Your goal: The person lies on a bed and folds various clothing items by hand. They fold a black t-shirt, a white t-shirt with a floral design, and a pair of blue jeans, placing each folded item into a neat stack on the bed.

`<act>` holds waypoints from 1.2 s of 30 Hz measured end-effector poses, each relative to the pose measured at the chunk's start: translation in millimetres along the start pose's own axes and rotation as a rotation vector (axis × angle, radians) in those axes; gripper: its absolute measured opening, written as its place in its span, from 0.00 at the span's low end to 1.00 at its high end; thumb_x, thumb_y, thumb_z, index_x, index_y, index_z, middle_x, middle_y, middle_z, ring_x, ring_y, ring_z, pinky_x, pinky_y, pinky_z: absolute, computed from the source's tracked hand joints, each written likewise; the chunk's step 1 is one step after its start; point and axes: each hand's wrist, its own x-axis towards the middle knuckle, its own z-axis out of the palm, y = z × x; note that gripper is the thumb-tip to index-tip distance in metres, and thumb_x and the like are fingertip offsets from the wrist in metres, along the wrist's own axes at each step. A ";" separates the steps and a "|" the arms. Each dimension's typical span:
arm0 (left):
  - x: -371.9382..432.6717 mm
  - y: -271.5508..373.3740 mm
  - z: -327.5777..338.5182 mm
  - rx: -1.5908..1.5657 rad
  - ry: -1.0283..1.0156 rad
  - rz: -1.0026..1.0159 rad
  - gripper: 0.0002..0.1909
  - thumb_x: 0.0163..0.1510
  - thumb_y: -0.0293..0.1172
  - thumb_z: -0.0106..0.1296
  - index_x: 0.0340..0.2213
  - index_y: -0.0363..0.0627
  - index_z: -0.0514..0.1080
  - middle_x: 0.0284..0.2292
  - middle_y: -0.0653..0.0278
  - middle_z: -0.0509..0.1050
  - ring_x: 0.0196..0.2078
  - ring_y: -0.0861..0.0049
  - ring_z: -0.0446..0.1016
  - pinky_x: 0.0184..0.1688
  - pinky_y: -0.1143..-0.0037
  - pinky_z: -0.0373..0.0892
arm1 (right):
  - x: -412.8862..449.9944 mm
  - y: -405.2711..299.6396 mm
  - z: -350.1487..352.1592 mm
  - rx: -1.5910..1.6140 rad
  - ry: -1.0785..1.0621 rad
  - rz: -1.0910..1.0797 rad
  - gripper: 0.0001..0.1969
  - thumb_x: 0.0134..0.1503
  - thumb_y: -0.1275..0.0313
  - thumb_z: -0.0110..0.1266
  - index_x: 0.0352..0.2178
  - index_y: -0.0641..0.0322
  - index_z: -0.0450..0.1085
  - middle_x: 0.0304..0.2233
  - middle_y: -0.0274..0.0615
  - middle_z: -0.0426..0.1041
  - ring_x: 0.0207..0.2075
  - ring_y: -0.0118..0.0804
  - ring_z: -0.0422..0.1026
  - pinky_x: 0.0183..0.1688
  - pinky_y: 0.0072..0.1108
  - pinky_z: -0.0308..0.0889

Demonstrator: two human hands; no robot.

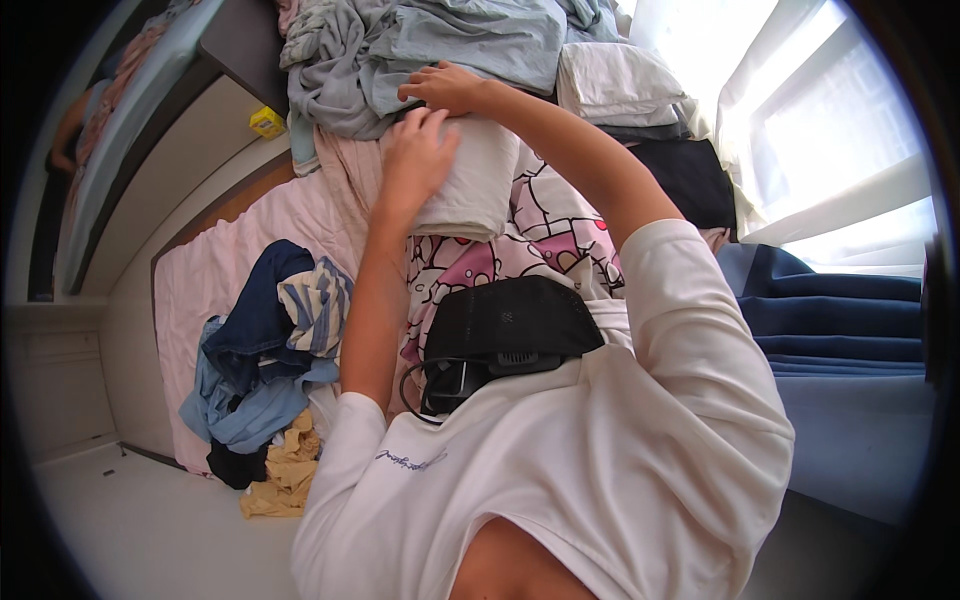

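Observation:
A folded white cloth (476,176) lies on the bed in front of me. My left hand (421,159) is over its left side, slightly blurred, with the fingers apart. Just beyond, my right hand (450,86) reaches across the cloth's far edge with its palm down and fingers spread. Its fingertips are beside a rumpled grey-blue blanket (465,37). A dark item, mostly hidden, shows in the gap between the two hands. I see no fabric pinched in either hand.
Jeans (259,315), a striped garment (319,304) and yellow cloth (289,472) are heaped left on the pink sheet (225,247). Folded white fabric (615,79) and black fabric (690,180) lie right, near the curtained window (825,150). A yellow box (267,122) stands left.

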 end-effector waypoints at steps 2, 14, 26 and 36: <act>-13.6 -13.6 40.7 -0.076 0.052 -0.074 0.28 0.62 0.46 0.43 0.60 0.47 0.64 0.61 0.45 0.60 0.63 0.49 0.58 0.64 0.64 0.56 | -3.8 -6.9 -7.2 0.146 0.037 0.109 0.30 0.52 0.54 0.61 0.56 0.42 0.64 0.51 0.39 0.71 0.56 0.44 0.68 0.53 0.39 0.62; -5.3 -50.7 73.1 -0.396 0.022 -0.234 0.27 0.62 0.48 0.41 0.62 0.61 0.63 0.62 0.40 0.59 0.63 0.48 0.61 0.63 0.66 0.58 | -132.6 32.5 -53.2 1.243 -0.248 0.583 0.18 0.62 0.52 0.55 0.35 0.56 0.75 0.17 0.18 0.56 0.17 0.17 0.51 0.19 0.16 0.41; -8.2 -47.4 73.2 -0.396 0.174 -0.139 0.20 0.63 0.39 0.41 0.53 0.57 0.73 0.48 0.52 0.73 0.51 0.56 0.70 0.55 0.67 0.65 | -147.5 17.6 -61.9 0.972 -0.501 0.736 0.48 0.44 0.30 0.57 0.51 0.63 0.72 0.51 0.46 0.71 0.50 0.41 0.70 0.49 0.30 0.67; -8.7 -36.2 82.7 -0.225 0.127 -0.243 0.21 0.62 0.46 0.39 0.55 0.74 0.69 0.57 0.56 0.66 0.58 0.51 0.64 0.59 0.59 0.63 | -181.6 -25.5 -36.5 1.503 0.122 0.951 0.25 0.50 0.61 0.68 0.40 0.74 0.75 0.31 0.43 0.78 0.27 0.31 0.78 0.30 0.19 0.74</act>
